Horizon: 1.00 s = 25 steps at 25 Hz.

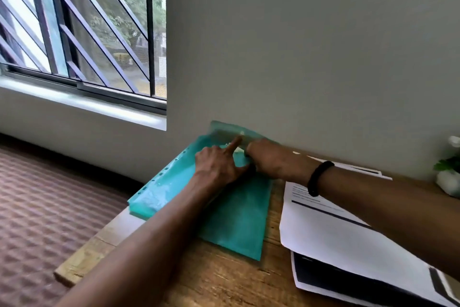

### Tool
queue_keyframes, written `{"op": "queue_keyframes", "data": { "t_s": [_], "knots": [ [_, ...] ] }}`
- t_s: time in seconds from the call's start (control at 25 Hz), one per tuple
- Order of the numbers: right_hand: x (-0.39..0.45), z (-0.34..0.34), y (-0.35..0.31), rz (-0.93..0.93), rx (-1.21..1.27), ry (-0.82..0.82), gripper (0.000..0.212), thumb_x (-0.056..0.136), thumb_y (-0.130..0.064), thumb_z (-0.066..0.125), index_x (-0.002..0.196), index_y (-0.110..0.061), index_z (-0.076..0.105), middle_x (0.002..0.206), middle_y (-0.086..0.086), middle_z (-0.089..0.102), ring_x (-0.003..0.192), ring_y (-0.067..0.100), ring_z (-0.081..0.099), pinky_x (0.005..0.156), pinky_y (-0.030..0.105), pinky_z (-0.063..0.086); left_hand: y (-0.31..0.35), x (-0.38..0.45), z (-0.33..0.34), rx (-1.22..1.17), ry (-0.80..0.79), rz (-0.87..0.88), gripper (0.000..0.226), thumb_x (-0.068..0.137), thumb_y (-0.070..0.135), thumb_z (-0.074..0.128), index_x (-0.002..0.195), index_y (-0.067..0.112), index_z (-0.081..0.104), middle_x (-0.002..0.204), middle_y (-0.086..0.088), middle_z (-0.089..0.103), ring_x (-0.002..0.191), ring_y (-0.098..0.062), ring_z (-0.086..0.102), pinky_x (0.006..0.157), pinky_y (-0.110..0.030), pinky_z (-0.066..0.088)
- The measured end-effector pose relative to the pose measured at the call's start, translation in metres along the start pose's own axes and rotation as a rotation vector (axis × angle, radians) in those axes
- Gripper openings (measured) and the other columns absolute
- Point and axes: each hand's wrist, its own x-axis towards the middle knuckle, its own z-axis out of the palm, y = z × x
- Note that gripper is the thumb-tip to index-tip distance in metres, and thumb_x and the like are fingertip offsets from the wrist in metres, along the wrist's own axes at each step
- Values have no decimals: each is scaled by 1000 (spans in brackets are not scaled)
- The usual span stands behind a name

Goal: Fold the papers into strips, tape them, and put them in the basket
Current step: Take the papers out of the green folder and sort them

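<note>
Surface: I saw a wooden table [224, 279] with visible grain, its far edge against a plain grey wall [311, 45].
Room: a barred window [82, 25] stood at the upper left, trees showing outside it, and a brown patterned carpet [42, 207] lay below the table's left edge.
Folder: a teal plastic punched pocket [236, 222] lay on the table's left part, its holed edge overhanging the table's left side and its far end curling up against the wall.
Papers: white printed sheets [336, 237] with dark bars lay just right of the teal pocket, stacked loosely and overlapping; another sheet [368, 169] rested farther back by the wall.
Plant: a small white pot [448, 181] with green leaves sat at the far right edge.
Left hand: my left hand [219, 167] reached forward over the pocket's far end, index finger stretched straight toward the wall, the other fingers curled under.
Right hand: my right hand [268, 159] crossed in from the right, a black band [317, 177] on the wrist, fingers bent down at the pocket's far end, touching the left hand; I could not tell what they gripped.
Basket: I could not find it in view.
</note>
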Motion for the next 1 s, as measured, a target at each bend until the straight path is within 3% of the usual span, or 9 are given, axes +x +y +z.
{"op": "queue_keyframes", "data": {
  "t_s": [0.08,0.24,0.32,0.48,0.56,0.68,0.8,0.88,1.0],
  "knots": [
    [4,5,0,46,78,-55,27,97,-18,62,123,-8,62,128,14,64,117,31,61,87,32,44,-2,4,-4,-8,-35,9,102,80,91,45,163,49,3,124,-16,69,116,-37,65,89,-40,49],
    [32,-1,16,220,356,-58,24,95,-17,62,116,-11,72,118,11,72,100,26,67,80,33,53,-8,7,-8,-165,-77,-58,133,65,93,63,164,39,-7,119,-15,68,114,-36,64,88,-41,49],
    [46,-10,24,304,568,-56,15,93,-13,65,100,-12,78,105,9,77,95,25,72,81,35,61,-8,7,-5,-201,-64,-67,139,62,92,66,164,37,-10,116,-13,68,110,-34,65,83,-39,46],
    [71,-20,25,458,828,-268,5,90,-10,76,90,-6,73,77,7,67,66,18,61,66,29,56,-7,11,0,-229,-10,-97,142,60,93,67,165,32,-6,118,-14,67,109,-34,65,83,-38,48],
    [82,-18,23,516,880,-387,19,90,-7,77,78,-13,64,62,4,52,57,15,46,59,29,45,-4,9,0,-218,-5,-107,143,59,93,67,166,29,-4,118,-14,67,108,-33,65,82,-38,48],
    [88,-19,22,508,891,-440,25,94,-8,72,73,-15,59,55,1,46,56,15,41,61,29,44,3,9,-4,-65,91,-150,135,55,97,64,159,22,23,123,-13,66,114,-33,61,84,-39,43],
    [88,-30,19,457,890,-356,9,93,-11,73,90,-12,65,67,4,55,60,17,53,71,34,54,1,11,-9,35,167,-196,119,66,101,43,150,17,38,148,-16,49,137,-36,41,108,-51,33],
    [80,-39,18,453,955,-280,8,93,-8,73,98,-11,68,75,6,63,65,18,59,68,33,56,-2,6,-4,-9,56,-201,118,78,97,25,162,15,21,167,-18,24,156,-39,15,124,-63,9],
    [70,-47,19,528,1041,-77,17,91,0,72,106,-8,74,86,8,69,78,22,63,71,36,56,0,-8,0,-75,-46,-158,111,85,91,14,165,19,-13,173,-11,-15,158,-35,-20,122,-65,-15]
  ]
}}
